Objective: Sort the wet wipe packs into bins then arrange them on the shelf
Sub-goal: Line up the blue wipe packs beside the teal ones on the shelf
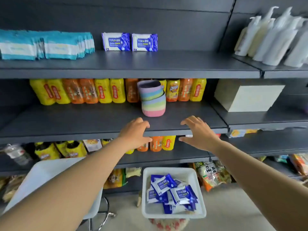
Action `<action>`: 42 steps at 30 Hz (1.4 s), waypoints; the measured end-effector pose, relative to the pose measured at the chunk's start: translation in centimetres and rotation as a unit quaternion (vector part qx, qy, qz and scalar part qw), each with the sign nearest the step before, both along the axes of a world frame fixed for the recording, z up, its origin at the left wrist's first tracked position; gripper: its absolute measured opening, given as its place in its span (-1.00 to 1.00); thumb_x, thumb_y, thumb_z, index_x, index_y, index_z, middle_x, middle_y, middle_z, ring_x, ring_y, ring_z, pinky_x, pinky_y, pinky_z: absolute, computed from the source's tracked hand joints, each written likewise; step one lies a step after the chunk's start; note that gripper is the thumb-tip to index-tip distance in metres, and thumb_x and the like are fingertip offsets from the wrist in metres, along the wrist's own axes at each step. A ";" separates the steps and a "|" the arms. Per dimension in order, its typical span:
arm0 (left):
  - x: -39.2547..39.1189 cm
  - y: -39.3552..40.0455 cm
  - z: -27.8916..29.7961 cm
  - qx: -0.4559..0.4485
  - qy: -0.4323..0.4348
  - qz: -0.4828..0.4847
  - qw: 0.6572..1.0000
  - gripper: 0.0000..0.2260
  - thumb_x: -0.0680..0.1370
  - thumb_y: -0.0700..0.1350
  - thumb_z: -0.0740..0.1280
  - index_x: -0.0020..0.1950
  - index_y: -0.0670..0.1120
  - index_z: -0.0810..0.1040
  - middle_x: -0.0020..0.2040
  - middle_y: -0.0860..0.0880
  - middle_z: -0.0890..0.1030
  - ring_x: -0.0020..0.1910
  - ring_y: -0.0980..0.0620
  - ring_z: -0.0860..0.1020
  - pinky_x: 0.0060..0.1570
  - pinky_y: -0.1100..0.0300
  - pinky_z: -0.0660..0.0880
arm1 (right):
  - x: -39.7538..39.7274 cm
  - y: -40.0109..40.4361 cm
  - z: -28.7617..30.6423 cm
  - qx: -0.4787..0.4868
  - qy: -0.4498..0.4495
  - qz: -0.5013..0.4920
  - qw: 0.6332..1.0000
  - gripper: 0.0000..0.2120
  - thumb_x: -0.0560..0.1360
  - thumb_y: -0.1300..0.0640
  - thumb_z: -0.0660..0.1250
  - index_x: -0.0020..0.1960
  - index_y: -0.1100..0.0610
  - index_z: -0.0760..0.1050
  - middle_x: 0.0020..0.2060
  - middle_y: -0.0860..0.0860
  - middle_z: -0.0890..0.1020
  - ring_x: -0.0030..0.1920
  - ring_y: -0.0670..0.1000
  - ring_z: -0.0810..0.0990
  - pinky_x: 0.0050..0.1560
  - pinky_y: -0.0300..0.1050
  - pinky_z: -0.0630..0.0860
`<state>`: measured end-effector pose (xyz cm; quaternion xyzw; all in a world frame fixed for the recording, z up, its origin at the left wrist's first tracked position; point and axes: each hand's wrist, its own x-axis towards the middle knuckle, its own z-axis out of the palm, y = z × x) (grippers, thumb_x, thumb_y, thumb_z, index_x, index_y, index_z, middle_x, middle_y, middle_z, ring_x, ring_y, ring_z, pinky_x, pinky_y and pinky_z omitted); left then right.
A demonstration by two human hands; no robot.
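Note:
Two blue-and-white wet wipe packs [130, 42] stand upright side by side at the back of the top shelf [133, 70]. Left of them stands a dense row of teal-and-white packs [45, 45]. Below, a white bin [173, 214] holds several loose blue packs [171, 190]. A second white bin [48, 174] sits at lower left, partly hidden by my left arm. My left hand [135, 134] and right hand [198, 134] hover empty in front of the middle shelf's edge, fingers spread and loosely bent.
On the middle shelf [83, 130] two stacked pastel striped cups [152, 99] stand before a row of yellow and orange bottles [100, 90]. A white box [248, 97] sits to the right. White pump bottles [273, 35] fill the upper right. Snack bags line the lower shelves.

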<state>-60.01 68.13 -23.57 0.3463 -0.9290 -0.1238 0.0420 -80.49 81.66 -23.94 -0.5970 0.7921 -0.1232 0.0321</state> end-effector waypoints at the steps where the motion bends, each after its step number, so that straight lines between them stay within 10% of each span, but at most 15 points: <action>1: -0.3 0.8 -2.1 0.021 -0.011 0.000 1.000 -0.57 0.48 0.10 0.37 0.27 -0.02 0.42 0.21 -0.04 0.41 0.23 -0.05 0.40 0.08 0.12 0.37 | -0.5 1.1 -2.0 0.015 -0.024 -0.010 1.000 -0.44 0.43 -0.10 0.41 0.35 0.05 0.36 0.29 0.01 0.39 0.31 0.07 0.32 0.26 -0.02 0.32; 17: -6.5 5.9 -36.1 0.264 -0.134 0.113 0.948 -0.56 0.45 0.07 0.41 0.25 -0.06 0.42 0.22 -0.07 0.46 0.13 -0.04 0.47 0.08 0.09 0.46 | -8.8 3.8 -34.6 0.294 -0.249 -0.058 0.921 -0.40 0.40 0.01 0.47 0.36 0.06 0.33 0.29 0.07 0.42 0.23 0.07 0.42 0.17 -0.09 0.38; 34: -11.9 1.3 -45.5 0.225 -0.139 0.248 0.932 -0.44 0.40 0.14 0.46 0.28 -0.07 0.39 0.22 -0.05 0.53 0.14 -0.06 0.53 0.11 0.03 0.40 | -10.4 0.9 -44.9 0.300 -0.277 -0.016 0.913 -0.41 0.25 -0.23 0.51 0.15 0.00 0.41 0.15 -0.06 0.52 0.06 -0.06 0.43 0.14 -0.07 0.42; 42: -11.6 0.8 -44.8 0.379 -0.085 0.322 0.864 -0.68 0.39 -0.04 0.51 0.02 -0.12 0.50 0.04 -0.10 0.61 -0.01 -0.12 0.60 0.04 0.04 0.53 | -11.5 -0.2 -43.8 0.376 -0.369 -0.046 0.849 -0.54 0.36 -0.04 0.50 0.18 0.11 0.51 0.02 -0.01 0.59 0.04 0.06 0.58 -0.11 -0.14 0.55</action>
